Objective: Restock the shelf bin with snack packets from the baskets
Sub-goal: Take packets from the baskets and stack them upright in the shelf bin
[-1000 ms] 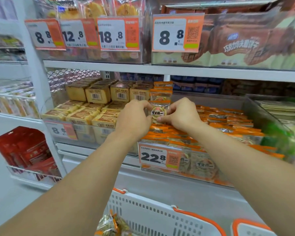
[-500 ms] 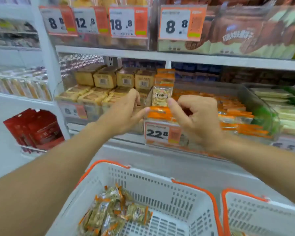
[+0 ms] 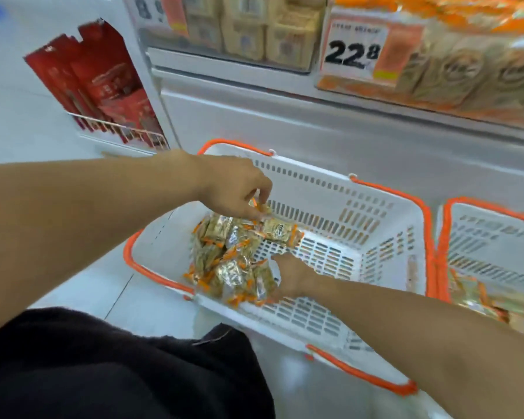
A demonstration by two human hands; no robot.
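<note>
A white basket with orange handles stands on the floor below the shelf. A pile of gold snack packets with orange edges lies in its left half. My left hand hovers over the far side of the pile and pinches the orange edge of one snack packet. Lower down, my right hand reaches into the near side of the pile, its fingers hidden among the packets. The clear shelf bin with the 22.8 price tag sits top right, full of the same packets.
A second white basket with more packets stands at the right, touching the first. A wire rack of red packets hangs at the left. Beige boxed snacks fill the neighbouring bin. My dark clothing fills the bottom left.
Both hands left the shelf bin and dropped into the basket. My view tilted down from the shelves to the floor. The left hand now pinches a packet.
</note>
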